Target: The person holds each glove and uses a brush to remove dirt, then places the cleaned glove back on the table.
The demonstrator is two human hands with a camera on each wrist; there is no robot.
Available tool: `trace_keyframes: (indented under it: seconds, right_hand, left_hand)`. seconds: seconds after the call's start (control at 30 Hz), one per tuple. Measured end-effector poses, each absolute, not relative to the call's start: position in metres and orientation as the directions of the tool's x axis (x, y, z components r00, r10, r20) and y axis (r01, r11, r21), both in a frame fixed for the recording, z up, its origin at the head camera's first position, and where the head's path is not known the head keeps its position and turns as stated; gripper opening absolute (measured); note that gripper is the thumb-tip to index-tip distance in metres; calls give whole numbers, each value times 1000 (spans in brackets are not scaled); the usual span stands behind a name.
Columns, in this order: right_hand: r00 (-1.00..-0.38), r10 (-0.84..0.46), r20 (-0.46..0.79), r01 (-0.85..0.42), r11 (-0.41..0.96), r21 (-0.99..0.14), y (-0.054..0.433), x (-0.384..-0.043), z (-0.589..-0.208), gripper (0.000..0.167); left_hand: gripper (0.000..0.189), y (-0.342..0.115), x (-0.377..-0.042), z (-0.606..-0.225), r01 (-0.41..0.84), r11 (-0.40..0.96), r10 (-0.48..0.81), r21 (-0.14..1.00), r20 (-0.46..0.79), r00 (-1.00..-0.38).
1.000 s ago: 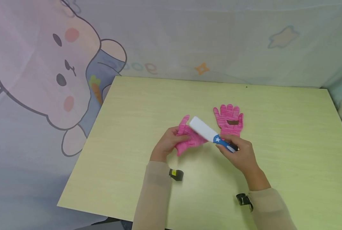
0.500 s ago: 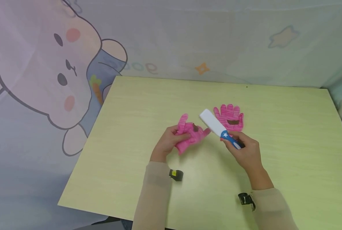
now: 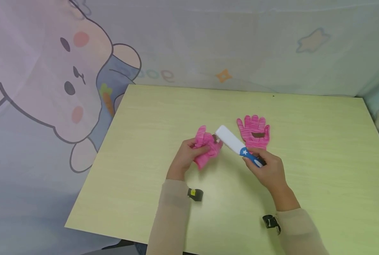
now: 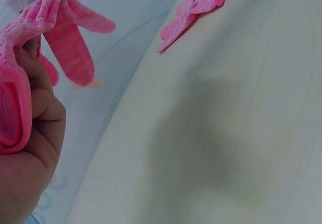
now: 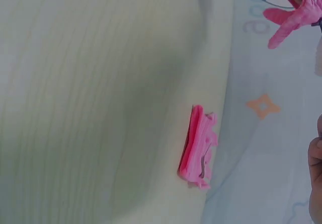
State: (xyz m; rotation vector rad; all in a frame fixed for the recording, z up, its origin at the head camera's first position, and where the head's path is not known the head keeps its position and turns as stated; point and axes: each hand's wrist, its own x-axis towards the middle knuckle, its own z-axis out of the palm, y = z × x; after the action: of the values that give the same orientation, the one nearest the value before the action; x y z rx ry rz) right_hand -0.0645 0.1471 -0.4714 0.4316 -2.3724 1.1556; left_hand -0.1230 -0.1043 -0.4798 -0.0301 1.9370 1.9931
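Note:
My left hand (image 3: 187, 156) grips a pink knitted glove (image 3: 203, 161) by its cuff end, thumb across the front; the glove bears a dark brown patch. In the left wrist view the glove's fingers (image 4: 73, 48) droop over my curled fingers. My right hand (image 3: 269, 170) holds a brush (image 3: 231, 139) with white bristles and a blue handle marked with a star. Its white head reaches the glove's edge beside the brown patch. A second pink glove (image 3: 254, 127) lies flat, palm area up, with a brown strip across it, just behind my right hand.
The pale yellow-green table (image 3: 157, 113) extends around both hands. Behind it hangs a curtain (image 3: 189, 42) printed with a cartoon animal and stars. Black wrist cameras sit on both sleeves, the left one (image 3: 196, 194) close over the table.
The brush moved right off the glove, then back left to its edge. The held glove has bunched up more, its brown patch now facing the brush. The second glove stayed put.

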Motion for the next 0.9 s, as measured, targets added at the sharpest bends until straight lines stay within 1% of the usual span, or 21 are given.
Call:
trace_keyframes:
  seconds: [0.1,0.27,0.43,0.57,0.63,0.7,0.77,0.83,0.9]
  right_hand:
    - [-855,-48,517,-442,588,-677,152,-65,-472,32]
    - [-879,-12,476,-412,521,-748,154,-64,-468,34]
    - [-896,-2,444,-392,473,-789,145,-60,-454,31]
    - [-900,-1,435,-382,482,-789,135,-54,-435,28]
    - [-900,-1,437,-382,486,-786,133,-53,-430,28]
    - [-901,-4,433,-380,486,-787,132,-53,-429,28]
    - [-900,-12,436,-387,480,-787,132,-54,-431,28]
    - [-901,-19,433,-388,481,-786,133,-56,-437,27]
    - [-900,-23,436,-392,478,-786,136,-59,-447,29]
  left_hand:
    - [32,-105,-123,-481,-275,-7,246,961,-265,-933]
    - [34,-103,-123,-482,-263,-14,254,965,-251,-934]
    - [35,-99,-123,-483,-245,-17,202,969,-237,-950]
    - [27,-96,-124,-484,-206,-13,157,978,-202,-967]
    - [28,-95,-124,-484,-184,-12,136,983,-181,-974]
    - [29,-94,-122,-482,-186,-48,128,981,-178,-976]
    - [26,-93,-122,-481,-205,-120,138,971,-188,-972]
    - [21,-92,-121,-480,-226,-195,149,954,-199,-969]
    - [19,-91,-121,-479,-243,-235,151,941,-211,-966]
